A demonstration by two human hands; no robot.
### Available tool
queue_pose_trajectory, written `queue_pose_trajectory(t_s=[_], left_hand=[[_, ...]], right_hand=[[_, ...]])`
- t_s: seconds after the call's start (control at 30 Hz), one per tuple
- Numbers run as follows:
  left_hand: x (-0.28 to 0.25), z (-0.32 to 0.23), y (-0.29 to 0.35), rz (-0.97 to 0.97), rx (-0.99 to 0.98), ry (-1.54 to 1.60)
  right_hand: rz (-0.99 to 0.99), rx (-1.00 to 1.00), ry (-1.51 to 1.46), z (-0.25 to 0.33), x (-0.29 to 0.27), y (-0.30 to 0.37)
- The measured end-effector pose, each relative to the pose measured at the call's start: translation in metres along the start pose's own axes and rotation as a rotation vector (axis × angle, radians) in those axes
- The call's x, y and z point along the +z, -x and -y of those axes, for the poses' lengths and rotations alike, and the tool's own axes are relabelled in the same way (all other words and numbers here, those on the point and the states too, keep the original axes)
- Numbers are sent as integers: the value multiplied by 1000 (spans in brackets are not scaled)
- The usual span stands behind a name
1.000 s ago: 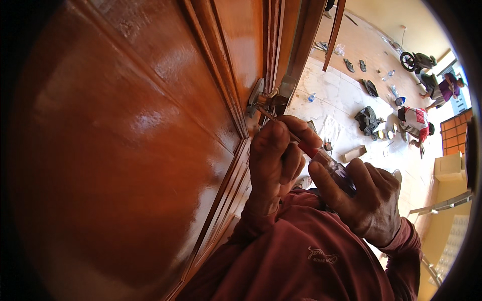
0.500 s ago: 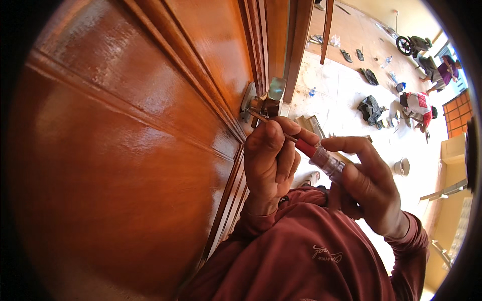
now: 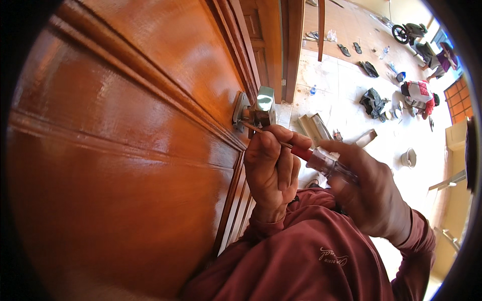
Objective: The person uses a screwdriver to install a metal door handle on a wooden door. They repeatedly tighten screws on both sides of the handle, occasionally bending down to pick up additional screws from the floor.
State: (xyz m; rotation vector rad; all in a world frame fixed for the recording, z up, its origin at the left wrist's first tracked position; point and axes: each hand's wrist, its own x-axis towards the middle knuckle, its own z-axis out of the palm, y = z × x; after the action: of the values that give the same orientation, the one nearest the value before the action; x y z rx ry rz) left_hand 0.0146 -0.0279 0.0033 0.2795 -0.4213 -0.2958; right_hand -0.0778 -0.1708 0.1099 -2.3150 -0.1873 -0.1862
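A glossy brown wooden door (image 3: pixel 125 150) fills the left of the view. A silver metal handle fitting (image 3: pixel 258 108) sits on its edge. A screwdriver (image 3: pixel 321 159) with a clear and red handle has its thin shaft pointing at the fitting. My right hand (image 3: pixel 371 193) is wrapped around the screwdriver's handle. My left hand (image 3: pixel 271 170) pinches the shaft near the handle, just below the fitting. Both arms wear dark red sleeves.
Beyond the door lies a pale tiled floor (image 3: pixel 351 110) with sandals, dark bags, wood offcuts and a bucket (image 3: pixel 409 158). A person in red and white (image 3: pixel 419 93) crouches at the far right near another person and a motorbike (image 3: pixel 409 32).
The view has shifted so the handle fitting shows more fully. Both hands stay on the screwdriver, its tip kept at the fitting; they sit a little lower in view.
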Motion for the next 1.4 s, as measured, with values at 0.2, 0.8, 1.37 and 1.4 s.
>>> queue_pose_trajectory(t_s=[0.2, 0.8, 1.37, 1.4], left_hand=[[5, -2, -2, -48, -25, 33], [1, 4, -1, 87, -31, -30], [-9, 4, 2, 107, -17, 65], [-10, 5, 1, 109, -18, 65]], right_hand=[[260, 73, -42, 4, -7, -7], [160, 591, -821, 10, -16, -11], [111, 39, -132, -10, 3, 5], [84, -93, 88, -12, 2, 6]])
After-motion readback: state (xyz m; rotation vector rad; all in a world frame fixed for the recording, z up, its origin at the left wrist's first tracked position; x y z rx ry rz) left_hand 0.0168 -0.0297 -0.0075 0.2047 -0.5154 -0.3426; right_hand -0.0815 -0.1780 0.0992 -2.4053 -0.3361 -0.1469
